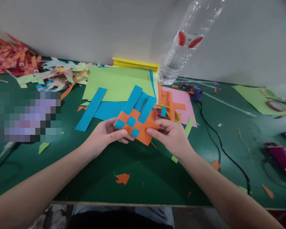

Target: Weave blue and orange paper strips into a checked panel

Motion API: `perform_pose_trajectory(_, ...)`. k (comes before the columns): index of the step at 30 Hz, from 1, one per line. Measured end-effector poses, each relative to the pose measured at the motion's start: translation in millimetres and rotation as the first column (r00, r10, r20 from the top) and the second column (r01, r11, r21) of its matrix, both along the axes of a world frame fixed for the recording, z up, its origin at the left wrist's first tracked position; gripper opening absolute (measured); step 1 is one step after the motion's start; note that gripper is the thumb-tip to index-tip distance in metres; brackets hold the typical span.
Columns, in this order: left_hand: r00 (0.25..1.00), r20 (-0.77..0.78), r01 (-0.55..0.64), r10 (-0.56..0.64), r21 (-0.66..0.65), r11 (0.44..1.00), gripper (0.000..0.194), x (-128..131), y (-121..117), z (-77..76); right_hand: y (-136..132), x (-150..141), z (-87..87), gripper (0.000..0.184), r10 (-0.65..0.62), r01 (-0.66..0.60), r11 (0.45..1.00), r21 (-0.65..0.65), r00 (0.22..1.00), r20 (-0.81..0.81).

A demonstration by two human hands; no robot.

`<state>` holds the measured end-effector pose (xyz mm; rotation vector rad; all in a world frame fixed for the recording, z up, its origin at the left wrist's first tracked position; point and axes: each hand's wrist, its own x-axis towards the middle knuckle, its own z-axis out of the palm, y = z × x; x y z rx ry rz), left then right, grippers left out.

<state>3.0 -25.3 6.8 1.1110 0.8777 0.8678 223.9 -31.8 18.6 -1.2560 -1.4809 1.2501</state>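
Between my two hands is a woven paper piece (134, 116) of orange and blue strips, held tilted above the green table. Its lower part shows a checkered weave, while blue strip ends stick out loose at the top. My left hand (109, 132) pinches its left edge, thumb in front and fingers behind. On the right, my right hand (173, 133) grips the orange corner between thumb and fingers. A separate blue paper strip (91, 109) lies to the left, partly over a blue sheet (112, 110). Scissors with yellow-red handles (177, 117) are partly hidden behind the piece.
Green paper sheets (119, 82) are stacked at the back, beside a pink sheet (190, 108). A water bottle (190, 41) stands behind them. To the right is a glue gun (196, 92) with a black cord. Woven orange paper shapes (16, 60) are piled at far left; a pixelated object (33, 116) lies nearer.
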Motion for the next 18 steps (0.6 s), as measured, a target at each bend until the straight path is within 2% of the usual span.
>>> perform_pose_trajectory(2,0.997,-0.051,0.051,-0.052,-0.016,0.999,0.035,3.6,-1.3,2.0,-1.0,-2.4,0.1,0.024,-0.021,0.02,1.0,-0.007,0.999,-0.048)
perform_pose_trajectory(8,0.98,-0.183,0.074,-0.081,-0.046,0.996,0.017,8.4,-3.8,8.0,-4.2,-7.9,-2.1,0.022,-0.003,0.004,1.0,0.016,0.998,-0.057)
perform_pose_trajectory(18,0.956,-0.288,0.07,-0.048,0.068,0.995,0.014,8.5,-3.5,5.4,-4.7,-9.9,-4.2,0.021,0.05,-0.049,0.998,0.043,0.999,-0.01)
